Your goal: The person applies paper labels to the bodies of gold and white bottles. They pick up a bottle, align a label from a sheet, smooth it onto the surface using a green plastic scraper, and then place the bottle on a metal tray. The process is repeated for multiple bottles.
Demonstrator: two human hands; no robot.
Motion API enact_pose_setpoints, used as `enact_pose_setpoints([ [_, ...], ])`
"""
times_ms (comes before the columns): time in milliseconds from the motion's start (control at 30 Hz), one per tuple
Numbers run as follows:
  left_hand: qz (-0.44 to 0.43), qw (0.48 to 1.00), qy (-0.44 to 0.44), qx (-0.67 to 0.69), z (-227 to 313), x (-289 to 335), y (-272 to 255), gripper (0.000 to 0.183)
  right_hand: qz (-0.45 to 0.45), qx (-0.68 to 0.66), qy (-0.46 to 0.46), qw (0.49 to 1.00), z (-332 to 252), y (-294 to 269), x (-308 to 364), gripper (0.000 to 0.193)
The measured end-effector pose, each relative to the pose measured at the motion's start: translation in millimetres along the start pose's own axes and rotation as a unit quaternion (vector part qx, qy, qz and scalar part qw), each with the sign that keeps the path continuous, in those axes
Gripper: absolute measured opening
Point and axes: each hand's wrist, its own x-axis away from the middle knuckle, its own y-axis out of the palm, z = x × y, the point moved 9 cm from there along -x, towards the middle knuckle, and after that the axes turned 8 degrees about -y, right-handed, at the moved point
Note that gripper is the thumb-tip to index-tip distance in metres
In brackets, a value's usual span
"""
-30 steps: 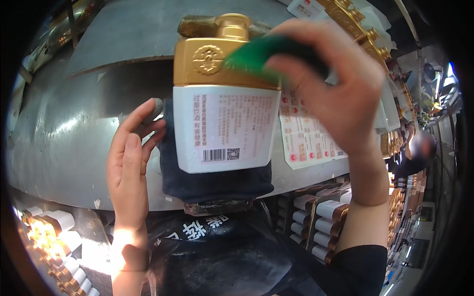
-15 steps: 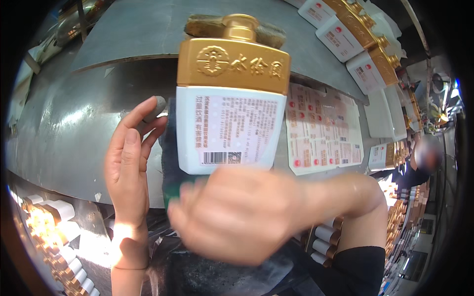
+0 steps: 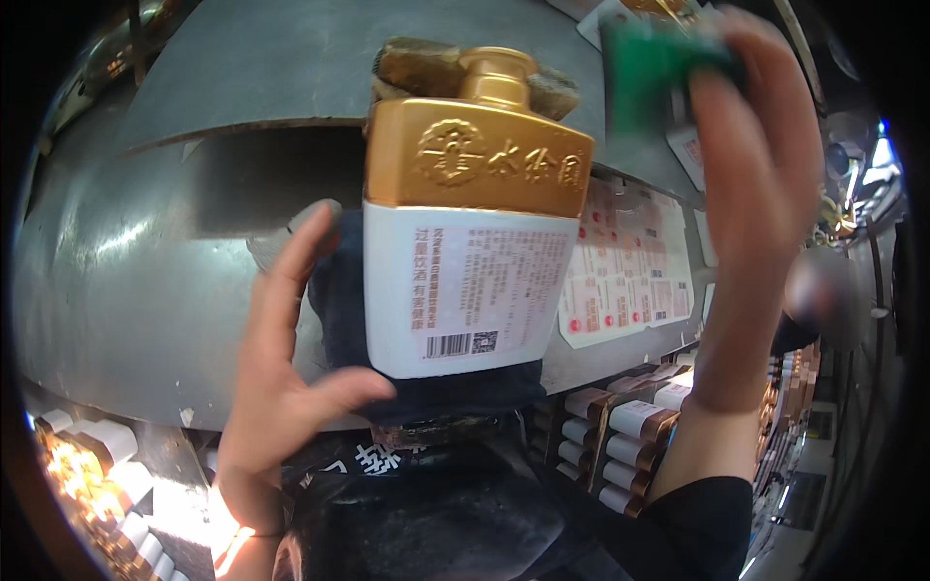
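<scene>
A flat bottle [image 3: 465, 290] with a gold shoulder and neck and a white body lies on a dark cloth [image 3: 339, 290]. A printed label covers its white face. Its neck rests by a rough wooden block [image 3: 417, 64]. My left hand [image 3: 276, 387] is open at the bottle's left side, thumb spread by the lower corner; whether it touches is unclear. A grey cover sits on one fingertip. At upper right, my raised right hand [image 3: 765, 165] grips a flat green piece [image 3: 644, 82], blurred by motion, so its exact kind does not show.
A sheet of labels [image 3: 630, 266] lies right of the bottle on the metal table [image 3: 116, 290]. More gold-and-white bottles [image 3: 635, 421] are stacked below right, with others [image 3: 107, 445] at lower left. Another person's dark sleeve [image 3: 792, 334] shows at the right.
My right hand has swung from the bottle's lower end up to the far right with the green piece. My left hand's thumb has spread toward the bottle, which appears slightly lower and further right.
</scene>
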Motion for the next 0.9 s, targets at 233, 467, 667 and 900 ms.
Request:
enact_pose_setpoints([
  [233,-0.005,0.977,0.026,-0.211,7,-20,30,0.069,-0.329,0.197,0.060,0.922,34,45,-63,0.041],
  [467,0.126,0.963,0.096,-0.219,44,31,18,0.064,-0.297,-0.078,0.070,0.949,12,21,-45,0.040],
  [667,0.110,0.848,0.330,-0.399,111,31,75,0.056,-0.177,-0.030,-0.033,0.983,25,-2,-34,0.027],
  [900,0.103,0.890,0.141,-0.420,61,6,67,0.097,-0.188,0.036,0.119,0.974,59,-74,53,0.022],
])
